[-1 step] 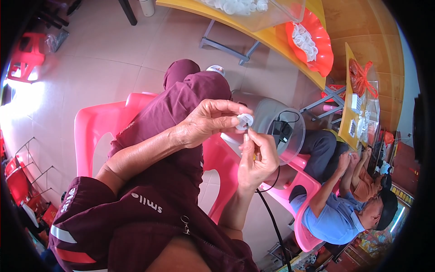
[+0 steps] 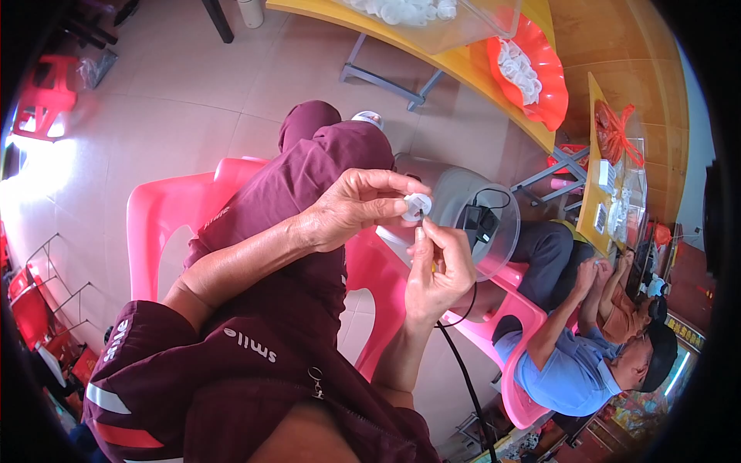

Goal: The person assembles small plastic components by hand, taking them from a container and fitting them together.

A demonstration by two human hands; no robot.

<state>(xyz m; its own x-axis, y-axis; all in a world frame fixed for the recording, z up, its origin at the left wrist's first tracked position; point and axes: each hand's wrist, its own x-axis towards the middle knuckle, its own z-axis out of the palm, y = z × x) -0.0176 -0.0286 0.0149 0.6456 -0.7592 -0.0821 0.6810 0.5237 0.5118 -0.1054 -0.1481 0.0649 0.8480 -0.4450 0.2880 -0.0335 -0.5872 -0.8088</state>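
Right now a small white round plastic part (image 2: 417,207) sits pinched at the fingertips of the left hand (image 2: 351,208), held up in front of the chest over the lap; left hand curled closed around it, thumb and forefinger gripping its rim; right hand (image 2: 440,266) just below and touching it, fingers (image 2: 423,234) bunched tight, forefinger and thumb pressing at the part's underside, whether they hold a tiny piece of their own cannot be told; a black cable (image 2: 463,363) trails down from under the right palm; step in hand looks like fitting or seating something into the part, mid-assembly; next move likely calls for a steady pinch on the left and a fine push or twist from the right fingertips, kept aligned; behind the hands a clear round tub (image 2: 502,239) with a black adapter (image 2: 478,222) inside; pink plastic chairs (image 2: 166,224) beneath; another seated person in a blue shirt (image 2: 563,370) to the right; a yellow table (image 2: 478,65) with an orange tray (image 2: 552,85) of white parts farther off.
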